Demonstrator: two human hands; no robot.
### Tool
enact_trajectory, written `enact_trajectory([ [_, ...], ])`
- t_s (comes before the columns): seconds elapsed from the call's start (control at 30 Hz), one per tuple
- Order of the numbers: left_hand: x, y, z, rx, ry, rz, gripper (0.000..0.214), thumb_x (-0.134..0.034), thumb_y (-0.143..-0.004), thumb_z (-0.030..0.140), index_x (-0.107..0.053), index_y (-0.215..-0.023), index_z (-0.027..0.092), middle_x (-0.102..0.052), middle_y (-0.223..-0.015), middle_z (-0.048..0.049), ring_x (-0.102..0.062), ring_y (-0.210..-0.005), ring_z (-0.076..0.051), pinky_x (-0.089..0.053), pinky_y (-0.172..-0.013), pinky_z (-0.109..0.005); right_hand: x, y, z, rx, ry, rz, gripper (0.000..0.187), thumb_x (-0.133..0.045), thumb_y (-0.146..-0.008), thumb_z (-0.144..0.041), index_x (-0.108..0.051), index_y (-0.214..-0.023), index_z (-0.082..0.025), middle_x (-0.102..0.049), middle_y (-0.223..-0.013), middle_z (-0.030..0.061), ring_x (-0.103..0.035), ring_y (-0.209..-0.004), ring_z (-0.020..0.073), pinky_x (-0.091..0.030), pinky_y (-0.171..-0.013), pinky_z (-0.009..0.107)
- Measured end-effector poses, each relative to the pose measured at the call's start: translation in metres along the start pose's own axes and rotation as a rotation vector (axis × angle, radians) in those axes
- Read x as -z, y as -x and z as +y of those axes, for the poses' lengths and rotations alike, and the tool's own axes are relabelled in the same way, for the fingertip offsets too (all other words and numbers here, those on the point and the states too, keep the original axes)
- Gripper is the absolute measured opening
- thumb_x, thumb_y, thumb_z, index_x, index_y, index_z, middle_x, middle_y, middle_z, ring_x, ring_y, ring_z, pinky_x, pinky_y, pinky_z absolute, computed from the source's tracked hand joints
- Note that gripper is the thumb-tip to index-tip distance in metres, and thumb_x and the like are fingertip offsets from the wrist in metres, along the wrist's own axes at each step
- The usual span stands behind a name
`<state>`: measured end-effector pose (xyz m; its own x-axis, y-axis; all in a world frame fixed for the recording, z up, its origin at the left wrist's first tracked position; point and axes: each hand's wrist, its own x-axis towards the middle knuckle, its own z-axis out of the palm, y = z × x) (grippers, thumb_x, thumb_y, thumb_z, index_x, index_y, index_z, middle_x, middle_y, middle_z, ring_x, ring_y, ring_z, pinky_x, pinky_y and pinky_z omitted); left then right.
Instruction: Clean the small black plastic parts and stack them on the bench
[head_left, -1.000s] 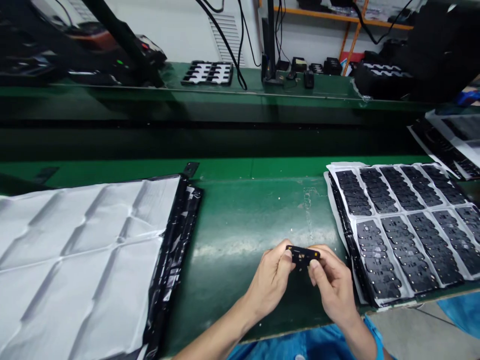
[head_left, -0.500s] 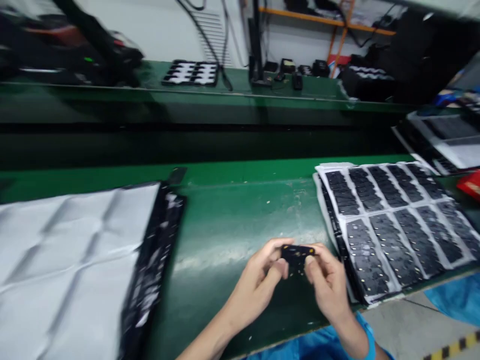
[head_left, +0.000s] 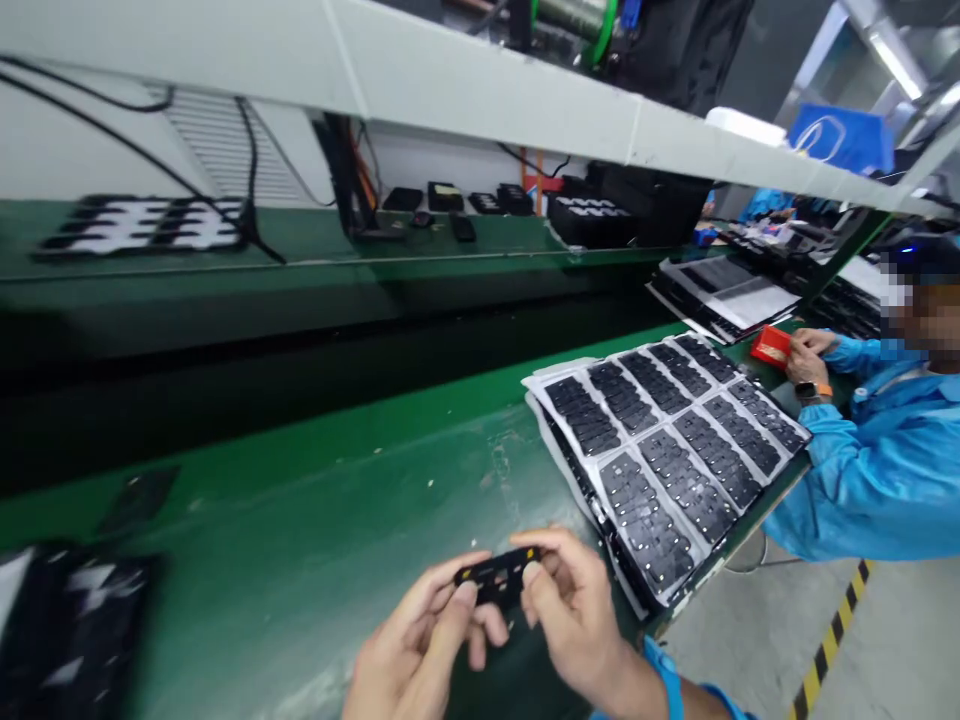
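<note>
Head view: left hand (head_left: pixel 409 650) and right hand (head_left: pixel 574 610) each hold a fingertip grip on one end of a small black part (head_left: pixel 496 575), above the near edge of the green tabletop (head_left: pixel 300 540). Right of it lies a tray of black parts (head_left: pixel 667 450). Far right, a co-worker's hand (head_left: pixel 806 360) touches a red item (head_left: pixel 771 346).

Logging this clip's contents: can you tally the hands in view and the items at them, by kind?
left hand and right hand: 2
co-worker's hand: 1
black part, held by both: 1
red packet at co-worker's hand: 1
Total: 5
</note>
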<state>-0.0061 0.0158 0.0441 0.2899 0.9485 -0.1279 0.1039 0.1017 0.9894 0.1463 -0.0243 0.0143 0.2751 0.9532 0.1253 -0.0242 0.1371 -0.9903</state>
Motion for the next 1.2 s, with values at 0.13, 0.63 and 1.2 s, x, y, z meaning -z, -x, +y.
enact_trajectory([
  [0.13, -0.003, 0.002, 0.008, -0.022, 0.070, -0.004, 0.035, -0.061, -0.102, 0.048, -0.066, -0.112, 0.015, -0.076, -0.072, -0.0037, -0.070, -0.059, -0.019, -0.059, -0.062, -0.029, 0.004, -0.003, -0.010, -0.002, -0.076, -0.054, 0.025, -0.059, -0.106, -0.038, -0.076, -0.117, -0.024, -0.068, -0.100, 0.0040, -0.059, -0.058, 0.0085, -0.048, -0.054, 0.021],
  [0.63, -0.005, 0.014, 0.009, -0.076, 0.132, -0.019, 0.028, -0.055, -0.108, 0.042, -0.066, -0.113, 0.017, -0.081, -0.084, -0.0064, -0.072, -0.064, -0.017, -0.060, -0.065, -0.027, 0.002, -0.006, -0.006, -0.014, 0.004, -0.016, 0.027, -0.063, -0.104, -0.039, -0.080, -0.102, -0.019, -0.072, -0.081, 0.0038, -0.057, -0.050, 0.0098, -0.046, -0.047, 0.021],
  [1.2, -0.009, 0.018, 0.004, 0.013, 0.277, -0.011, 0.038, -0.057, -0.104, 0.053, -0.063, -0.105, 0.015, -0.073, -0.064, -0.0035, -0.067, -0.050, -0.015, -0.053, -0.048, -0.022, 0.003, -0.003, -0.013, -0.057, 0.122, 0.013, 0.033, -0.067, -0.100, -0.046, -0.079, -0.095, -0.016, -0.057, -0.054, -0.0040, -0.052, -0.040, 0.0104, -0.042, -0.041, 0.020],
])
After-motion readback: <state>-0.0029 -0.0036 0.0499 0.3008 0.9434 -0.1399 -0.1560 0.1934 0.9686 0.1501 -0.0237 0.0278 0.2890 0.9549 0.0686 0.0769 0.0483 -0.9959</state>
